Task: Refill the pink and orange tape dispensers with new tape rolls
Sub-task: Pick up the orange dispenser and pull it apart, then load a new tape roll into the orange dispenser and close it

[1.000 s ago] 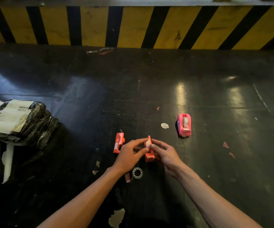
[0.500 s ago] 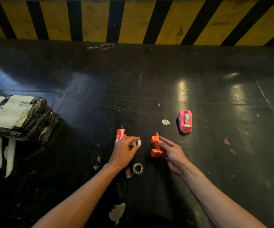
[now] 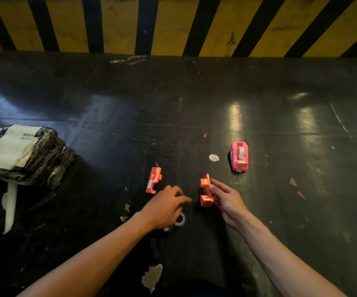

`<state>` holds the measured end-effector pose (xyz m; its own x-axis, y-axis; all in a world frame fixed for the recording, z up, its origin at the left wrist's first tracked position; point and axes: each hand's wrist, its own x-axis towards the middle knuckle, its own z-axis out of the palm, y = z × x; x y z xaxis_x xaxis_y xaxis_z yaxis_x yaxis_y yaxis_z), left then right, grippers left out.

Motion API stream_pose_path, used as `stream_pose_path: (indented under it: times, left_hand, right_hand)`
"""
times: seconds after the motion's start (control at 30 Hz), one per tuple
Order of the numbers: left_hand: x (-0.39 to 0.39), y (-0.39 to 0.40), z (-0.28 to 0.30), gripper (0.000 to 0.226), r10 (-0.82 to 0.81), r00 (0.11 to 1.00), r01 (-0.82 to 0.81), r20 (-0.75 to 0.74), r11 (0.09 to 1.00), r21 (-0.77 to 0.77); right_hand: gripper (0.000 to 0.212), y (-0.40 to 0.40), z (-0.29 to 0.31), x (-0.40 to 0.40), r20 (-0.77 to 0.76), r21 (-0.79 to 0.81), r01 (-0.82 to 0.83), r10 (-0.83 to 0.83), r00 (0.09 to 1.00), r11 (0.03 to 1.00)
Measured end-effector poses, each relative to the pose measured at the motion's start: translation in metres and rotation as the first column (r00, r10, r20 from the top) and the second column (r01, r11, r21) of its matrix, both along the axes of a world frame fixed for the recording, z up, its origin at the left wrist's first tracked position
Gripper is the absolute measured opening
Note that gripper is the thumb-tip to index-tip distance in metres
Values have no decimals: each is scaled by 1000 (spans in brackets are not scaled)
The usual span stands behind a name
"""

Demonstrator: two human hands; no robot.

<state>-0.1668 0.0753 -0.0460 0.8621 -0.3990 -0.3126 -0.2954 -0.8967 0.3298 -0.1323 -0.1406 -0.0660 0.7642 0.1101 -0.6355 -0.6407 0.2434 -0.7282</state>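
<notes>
Fingers of left hand loosely curled and spread, palm down, hovering low over dark table; whether anything sits under that palm cannot be told, view blurred there. Fingers of right hand pinching one orange dispenser half by its right side, thumb near its lower end.

Left to right across the scene:

At 9 o'clock, near the left edge: black plastic-wrapped bundle with pale printed labels on top, white torn strips below it.

At about 10 o'clock from left hand, just beyond its fingertips and apart from them: other orange dispenser half, lying on the table with open inner side facing right, small pale sticker on its lower part.

At 5 o'clock from left hand, partly hidden beneath the wrist side: tape roll, clear, lying flat, ring-shaped.

At 6 o'clock, close to the lower edge between both forearms: pale torn scrap stuck to table.

Right of left hand, between both hands: held orange half, standing on edge, metal cutter glinting at its near end.

At 1 o'clock from right hand, near: small white round sticker flat on table.

Further toward 1 o'clock, well apart from both hands: pink tape dispenser, assembled, upright, greyish roll seated inside, cutter end pointing toward the viewer.

At 3 o'clock from right hand: two small red scraps.

At 12 o'clock, along the far edge: yellow-and-black striped barrier.
</notes>
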Motion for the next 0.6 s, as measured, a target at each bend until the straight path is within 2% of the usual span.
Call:
stream_pose_path:
  times: [0.07,0.13,0.23,0.33,0.4,0.5,0.6]
  left_hand:
    - [4,-5,0,44,-57,984,65,-167,997,43]
    - [8,-7,-1,42,-39,961,61,-275,995,73]
    - [12,-8,-3,30,19,953,5,-301,997,78]
    - [11,-6,-5,19,174,932,-199,-318,979,-49]
    - [12,-5,-4,14,297,879,-381,-373,907,-177]
    - [17,-4,-2,14,446,788,-582,-424,763,-282]
    - [20,-5,2,20,521,633,-768,-572,517,-379]
  right_hand:
    - [30,-1,1,-1,-3,-6,5,-5,1000,1000]
    - [31,-1,2,-1,0,-8,9,-9,1000,1000]
    - [31,-1,6,-4,5,6,16,-16,1000,1000]
    - [31,-4,9,-7,28,22,-12,11,1000,1000]
    - [29,-4,8,-9,34,25,-47,46,998,999]
    - [30,-1,3,-13,80,23,-105,103,991,994]
    - [33,6,1,-17,154,-11,-158,158,975,987]
